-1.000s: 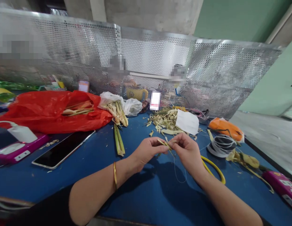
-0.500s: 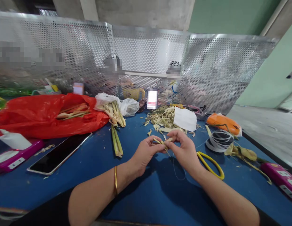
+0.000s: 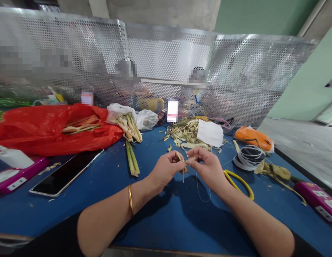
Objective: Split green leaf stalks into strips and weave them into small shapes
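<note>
Left hand (image 3: pixel 166 171) pinches plant strip (image 3: pixel 183 175), now rotated steeper, presenting its side to the right hand (image 3: pixel 210 169), fingertips pinched, contents indeterminate.

No words, brands or numbers can be read anywhere; the upright lit screen (image 3: pixel 172 109) beside the perforated metal partition (image 3: pixel 166 46) shows a pinkish band low on its bright white face, too small and washed out to make out, and the dimmer screen (image 3: pixel 87 98) farther left is blurred. On the counter (image 3: pixel 166 217), the magenta power strip at the left (image 3: pixel 26 175) and the magenta power strip at the right (image 3: pixel 317 201) carry pale panels with small dark marks that do not resolve into letters or figures. Any print on the orange packet (image 3: pixel 258 140) is likewise illegible.
</note>
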Tool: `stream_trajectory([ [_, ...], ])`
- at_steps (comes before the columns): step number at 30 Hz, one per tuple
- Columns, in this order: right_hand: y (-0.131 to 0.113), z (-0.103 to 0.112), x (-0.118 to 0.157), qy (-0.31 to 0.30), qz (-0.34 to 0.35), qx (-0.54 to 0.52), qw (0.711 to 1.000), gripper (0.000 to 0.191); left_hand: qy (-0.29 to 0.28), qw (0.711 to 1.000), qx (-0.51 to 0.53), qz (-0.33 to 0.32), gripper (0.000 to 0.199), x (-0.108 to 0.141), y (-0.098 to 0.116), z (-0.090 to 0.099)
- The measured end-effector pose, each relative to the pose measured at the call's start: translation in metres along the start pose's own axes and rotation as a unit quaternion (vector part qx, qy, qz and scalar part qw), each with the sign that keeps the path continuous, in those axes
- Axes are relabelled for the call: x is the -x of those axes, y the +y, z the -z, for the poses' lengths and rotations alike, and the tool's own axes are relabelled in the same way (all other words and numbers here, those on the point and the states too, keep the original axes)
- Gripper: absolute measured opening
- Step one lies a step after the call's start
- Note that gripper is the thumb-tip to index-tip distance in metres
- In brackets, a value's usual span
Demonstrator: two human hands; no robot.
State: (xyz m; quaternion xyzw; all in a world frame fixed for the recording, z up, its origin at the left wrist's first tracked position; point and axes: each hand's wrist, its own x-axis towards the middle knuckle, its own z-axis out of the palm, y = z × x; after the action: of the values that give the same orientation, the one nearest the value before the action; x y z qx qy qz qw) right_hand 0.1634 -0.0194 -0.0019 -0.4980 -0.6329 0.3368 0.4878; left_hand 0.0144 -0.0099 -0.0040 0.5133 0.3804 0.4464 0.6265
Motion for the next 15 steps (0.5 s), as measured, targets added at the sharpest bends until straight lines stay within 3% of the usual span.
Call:
stream_trajectory([
  [8,-0.003,0.004,-0.003,-0.005,-0.010,-0.018,1.000,0.020,-0.041,0.999,0.020,-0.005,0.011,-0.002,-0.002,0.007],
  [15,0.004,0.004,0.002,0.005,0.110,0.111,0.988,0.011,-0.048,0.995,0.005,0.093,0.013,-0.001,-0.002,0.010],
])
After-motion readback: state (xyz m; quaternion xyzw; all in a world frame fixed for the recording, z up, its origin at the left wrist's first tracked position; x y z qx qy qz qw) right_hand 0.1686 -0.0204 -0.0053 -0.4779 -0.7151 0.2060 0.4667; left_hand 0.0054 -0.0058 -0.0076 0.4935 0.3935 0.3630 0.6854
